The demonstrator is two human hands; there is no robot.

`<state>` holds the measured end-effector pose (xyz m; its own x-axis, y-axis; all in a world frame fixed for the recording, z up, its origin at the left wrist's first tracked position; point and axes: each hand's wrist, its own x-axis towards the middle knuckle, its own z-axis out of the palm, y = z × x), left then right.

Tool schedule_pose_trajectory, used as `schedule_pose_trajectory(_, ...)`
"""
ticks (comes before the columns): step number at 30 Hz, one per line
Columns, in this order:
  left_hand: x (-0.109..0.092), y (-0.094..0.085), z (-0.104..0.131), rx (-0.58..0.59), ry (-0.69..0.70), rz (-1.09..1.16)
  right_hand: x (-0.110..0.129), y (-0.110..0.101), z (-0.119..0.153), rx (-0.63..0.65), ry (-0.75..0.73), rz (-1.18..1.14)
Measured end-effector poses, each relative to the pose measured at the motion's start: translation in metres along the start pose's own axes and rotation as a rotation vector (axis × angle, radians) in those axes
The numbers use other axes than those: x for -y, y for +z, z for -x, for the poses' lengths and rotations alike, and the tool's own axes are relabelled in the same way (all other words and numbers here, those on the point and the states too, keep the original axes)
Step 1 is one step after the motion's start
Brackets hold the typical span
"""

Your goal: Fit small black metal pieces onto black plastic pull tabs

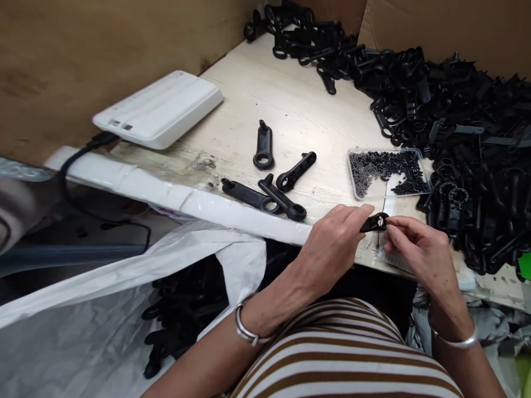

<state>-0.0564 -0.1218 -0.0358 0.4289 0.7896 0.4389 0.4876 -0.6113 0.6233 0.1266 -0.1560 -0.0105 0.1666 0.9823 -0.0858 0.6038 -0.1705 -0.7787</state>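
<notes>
My left hand (327,249) is closed around a black plastic lever (370,224), whose ring end sticks out to the right past my fingertips. At that ring, the thumb and forefinger of my right hand (423,251) are pinched together. What sits between them is too small to make out. A thin dark rod shows just under the ring. Beyond my hands stands a shallow clear box (352,178) of tiny black and silvery pieces. Several more levers, among them a black lever (264,146) with its ring toward me, lie to the left on the table.
A large heap of black plastic parts (456,127) covers the table's back and right side. A white device (161,108) with a black cable (85,149) sits at the left. White padding (186,202) lines the front edge. Below it hangs a white sack (95,331) with black parts inside.
</notes>
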Motion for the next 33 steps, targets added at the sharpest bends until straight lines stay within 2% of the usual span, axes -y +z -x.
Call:
schedule_pose_trajectory(3, -0.004, 0.001, 0.001, -0.121, 0.032, 0.029, -0.003, 0.004, 0.005, -0.104, 0.135, -0.376)
schedule_pose_trajectory(6, -0.011, 0.001, 0.000, -0.181, 0.059, 0.035, 0.003, 0.010, 0.005, -0.062, 0.215, -0.651)
schedule_pose_trajectory(8, -0.014, 0.001, 0.000, -0.206, 0.076, 0.030, 0.007, 0.014, 0.003, -0.034, 0.241, -0.773)
schedule_pose_trajectory(12, -0.019, 0.002, 0.000, -0.242, 0.095, 0.017, 0.014, 0.021, 0.001, -0.081, 0.257, -0.881)
schedule_pose_trajectory(22, -0.020, 0.003, 0.002, -0.216, 0.052, 0.010, 0.017, 0.031, -0.006, -0.146, 0.257, -0.798)
schedule_pose_trajectory(29, -0.015, 0.009, 0.005, -0.210, 0.016, -0.035, 0.029, 0.027, -0.004, -0.014, 0.137, -0.498)
schedule_pose_trajectory(33, -0.014, 0.003, 0.005, -0.127, 0.058, 0.053, 0.028, 0.004, -0.006, 0.061, 0.092, -0.431)
